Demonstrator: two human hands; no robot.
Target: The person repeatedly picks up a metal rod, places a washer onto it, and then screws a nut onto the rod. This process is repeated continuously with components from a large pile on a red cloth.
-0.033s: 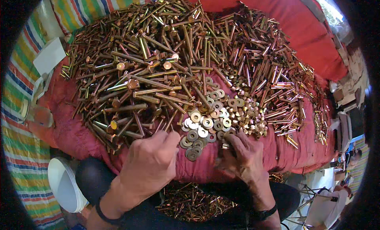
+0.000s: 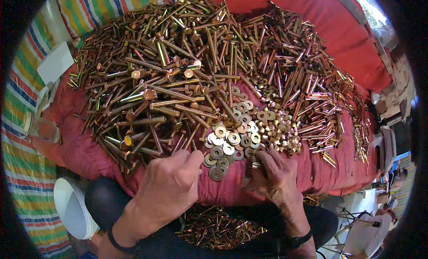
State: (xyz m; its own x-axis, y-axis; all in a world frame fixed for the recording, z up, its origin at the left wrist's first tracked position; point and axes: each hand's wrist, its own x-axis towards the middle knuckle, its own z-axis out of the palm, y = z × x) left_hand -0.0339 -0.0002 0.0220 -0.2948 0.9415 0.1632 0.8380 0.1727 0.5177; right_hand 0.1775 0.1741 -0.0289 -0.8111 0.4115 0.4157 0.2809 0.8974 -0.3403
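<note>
My left hand is closed, thumb and fingers pressed together, at the near edge of a big heap of brass-coloured hex bolts. What its fingers hold, if anything, is hidden behind the knuckles. To the right, my right hand is curled in a pinch, with small shiny metal pieces showing at its fingertips; their kind is not clear. Between the hands lies a loose cluster of flat washers. A pile of small brass-coloured nuts sits just beyond my right hand.
Thinner metal sleeves or pins are heaped at the right on the red cloth. More metal parts lie below, between my legs. White stacked tubs stand at the lower left, beside a striped sheet.
Both hands stay in almost the same place; the fingers of my right hand have shifted very slightly around the shiny pieces.
</note>
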